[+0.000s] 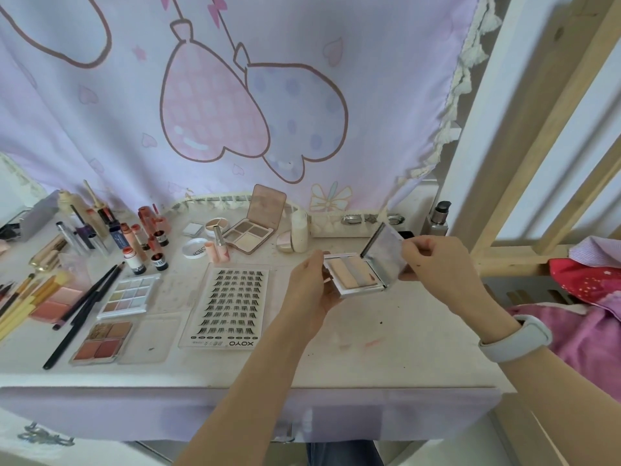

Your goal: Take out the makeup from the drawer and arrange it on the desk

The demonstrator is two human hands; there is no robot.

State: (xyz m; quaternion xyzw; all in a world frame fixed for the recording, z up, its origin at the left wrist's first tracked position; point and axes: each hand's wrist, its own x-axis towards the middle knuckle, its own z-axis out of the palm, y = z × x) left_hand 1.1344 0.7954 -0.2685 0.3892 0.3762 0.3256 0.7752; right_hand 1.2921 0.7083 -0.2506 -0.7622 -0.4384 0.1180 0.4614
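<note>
A white compact palette (356, 272) with pale powder strips is held open just above the desk (386, 348), right of centre. My left hand (311, 287) grips its base from the left. My right hand (433, 257) pinches the edge of its mirrored lid (386, 248), which stands raised. Makeup lies spread over the desk's left half: a false-lash card (232, 306), an open eyeshadow palette (129, 294), a blush palette (102, 341) and another open palette (252, 228). The drawer is not visible.
Brushes (27, 297) and dark pencils (84, 307) lie at the left edge; lipsticks and tubes (141, 240) stand behind them. A white bottle (299, 230) and a pump bottle (438, 218) stand at the back. A lilac curtain (235, 95) hangs behind; a wooden bed frame (537, 163) rises at the right.
</note>
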